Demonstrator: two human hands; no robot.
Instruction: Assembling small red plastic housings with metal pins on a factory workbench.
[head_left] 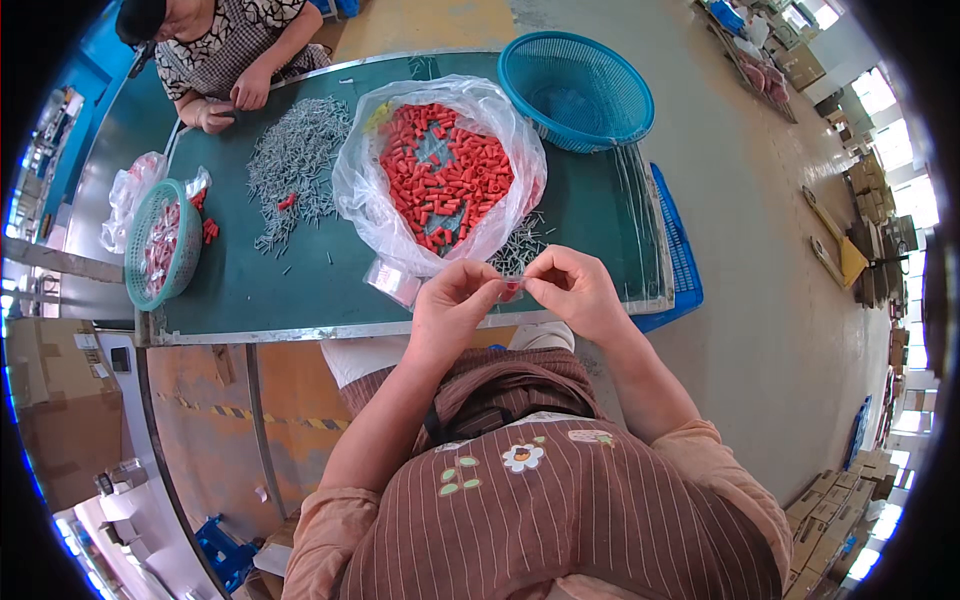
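Note:
Close to the table's near edge, my left hand (452,308) and my right hand (577,289) pinch, thumb against fingers, at either side of a small clear plastic bag (512,279). Something red shows low between the fingertips; its exact shape is too small to tell. Just beyond my hands stands a large clear plastic bag (357,196), its mouth spread wide, full of short red plastic tubes (440,200). A small heap of grey screws (520,246) lies at its right side. Flat clear packets (392,283) rest beside my left hand.
A big grey screw pile (300,150) covers the table's far left. One blue plastic basket (577,90) sits at the far right corner; a pale green basket (165,245) of filled packets is at the left edge. Across the table a co-worker (235,60) handles something small. A blue crate (680,250) stands right.

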